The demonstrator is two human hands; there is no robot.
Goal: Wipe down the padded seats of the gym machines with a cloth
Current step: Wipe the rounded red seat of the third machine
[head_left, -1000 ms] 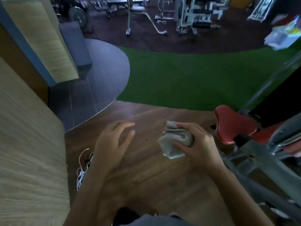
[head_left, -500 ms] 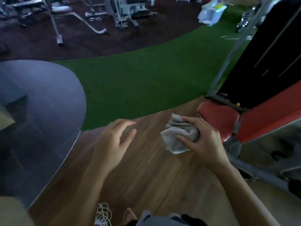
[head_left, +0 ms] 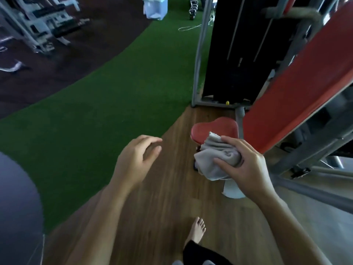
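Note:
A small red padded seat (head_left: pixel 212 128) sits low on a gym machine, with a long red back pad (head_left: pixel 301 90) sloping up to its right. My right hand (head_left: pixel 246 165) grips a bunched grey cloth (head_left: pixel 215 159), held just in front of the seat's near edge and covering part of it. I cannot tell if the cloth touches the pad. My left hand (head_left: pixel 135 161) hovers empty over the wooden floor to the left, fingers loosely spread.
The machine's black weight stack (head_left: pixel 235 44) in a grey frame stands behind the seat. Grey frame bars (head_left: pixel 309 190) run along the floor at right. Green turf (head_left: pixel 99 104) lies left. A white bin (head_left: pixel 154 6) and other machines (head_left: pixel 44 20) stand far off. My bare foot (head_left: pixel 196 230) is below.
The view has swung right and closer to the machine. The red seat now lies directly behind the cloth in my right hand. My left hand stays empty.

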